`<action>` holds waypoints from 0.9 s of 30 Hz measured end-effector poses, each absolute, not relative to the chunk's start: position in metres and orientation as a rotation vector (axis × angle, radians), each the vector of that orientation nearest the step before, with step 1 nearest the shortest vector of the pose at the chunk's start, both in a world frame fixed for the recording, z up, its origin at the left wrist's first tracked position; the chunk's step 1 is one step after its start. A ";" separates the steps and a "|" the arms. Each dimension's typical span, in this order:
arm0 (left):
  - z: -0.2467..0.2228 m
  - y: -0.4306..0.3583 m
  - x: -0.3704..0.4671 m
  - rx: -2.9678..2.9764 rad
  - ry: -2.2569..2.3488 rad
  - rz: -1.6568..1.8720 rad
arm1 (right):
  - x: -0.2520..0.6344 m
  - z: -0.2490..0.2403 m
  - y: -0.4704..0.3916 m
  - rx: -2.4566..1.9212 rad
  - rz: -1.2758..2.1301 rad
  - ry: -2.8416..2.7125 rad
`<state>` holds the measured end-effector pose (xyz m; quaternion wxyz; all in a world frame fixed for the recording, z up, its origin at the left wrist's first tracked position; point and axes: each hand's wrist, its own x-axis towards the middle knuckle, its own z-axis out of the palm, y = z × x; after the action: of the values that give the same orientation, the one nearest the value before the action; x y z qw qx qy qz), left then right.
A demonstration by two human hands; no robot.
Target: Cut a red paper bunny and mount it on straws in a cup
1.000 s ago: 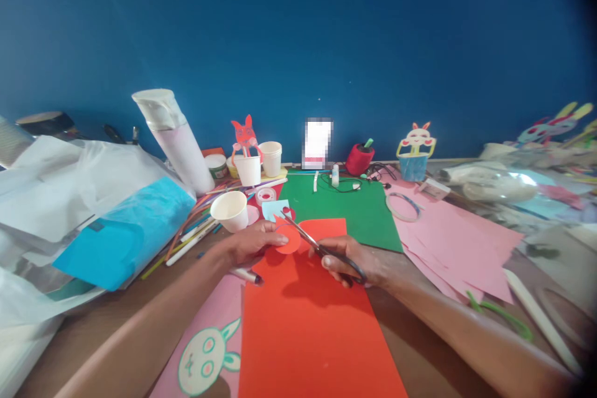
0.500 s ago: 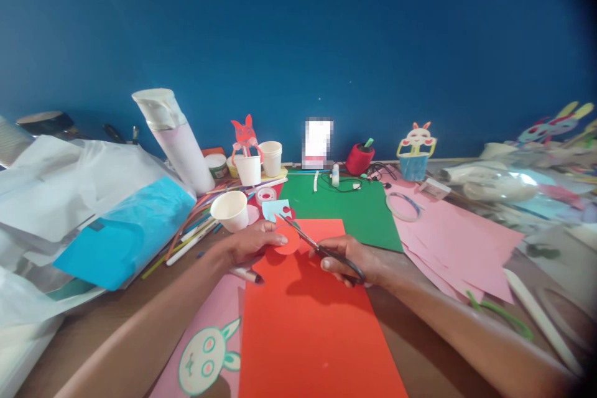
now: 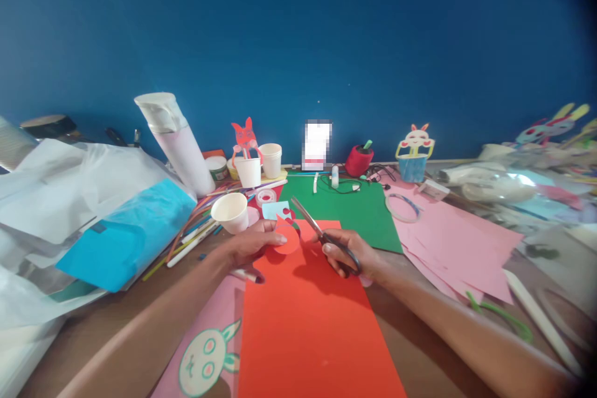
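Observation:
Between the thumb and fingers of my left hand [image 3: 256,240] is a rounded red-orange paper piece [image 3: 288,240] with a small point at its top. My right hand [image 3: 347,253] grips black-handled scissors [image 3: 308,216], their blades pointing up and left, apart from the rounded piece. Below both hands lies a large red-orange sheet [image 3: 317,329]. Beside it on the left is pink paper with a green-outlined bunny face [image 3: 203,360]. A marker [image 3: 246,275] rests near my left wrist.
An open white cup [image 3: 231,211] stands left of my left hand, near pens and a tape roll [image 3: 265,198]. Green paper [image 3: 345,205] lies behind, pink sheets [image 3: 457,236] to the right. A tall white bottle [image 3: 180,143] leans by plastic bags.
The scissors have moved right and turned more upright, away from the rounded paper piece. My right hand has shifted slightly up. My left hand has hardly moved.

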<state>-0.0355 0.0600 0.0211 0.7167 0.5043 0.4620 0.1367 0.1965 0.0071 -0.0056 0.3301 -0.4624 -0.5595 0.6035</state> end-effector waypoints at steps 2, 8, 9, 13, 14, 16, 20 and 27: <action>0.025 0.059 -0.034 1.141 1.021 0.318 | 0.195 -0.007 0.007 -1.231 1.558 -1.439; 0.022 0.062 -0.031 1.146 1.033 0.502 | 0.193 -0.015 0.009 -1.331 1.432 -1.359; 0.019 0.063 -0.031 1.152 1.061 0.544 | 0.193 -0.016 0.010 -1.337 1.396 -1.354; 0.010 0.066 -0.025 1.247 1.087 0.735 | 0.196 -0.018 0.015 -1.363 1.251 -1.279; 0.008 0.065 -0.024 1.279 1.080 0.782 | 0.197 -0.017 0.016 -1.371 1.221 -1.256; 0.006 0.064 -0.021 1.329 1.078 0.870 | 0.198 -0.016 0.018 -1.383 1.184 -1.232; 0.005 0.061 -0.018 1.355 1.063 0.924 | 0.199 -0.015 0.020 -1.403 1.138 -1.240; 0.006 0.059 -0.016 1.277 0.897 0.794 | 0.204 -0.020 0.022 -1.462 0.915 -1.381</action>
<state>-0.0162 0.0590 0.0058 0.6405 0.5601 0.3934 0.3482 0.2041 0.0221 -0.0197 0.4491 -0.5912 -0.5585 0.3699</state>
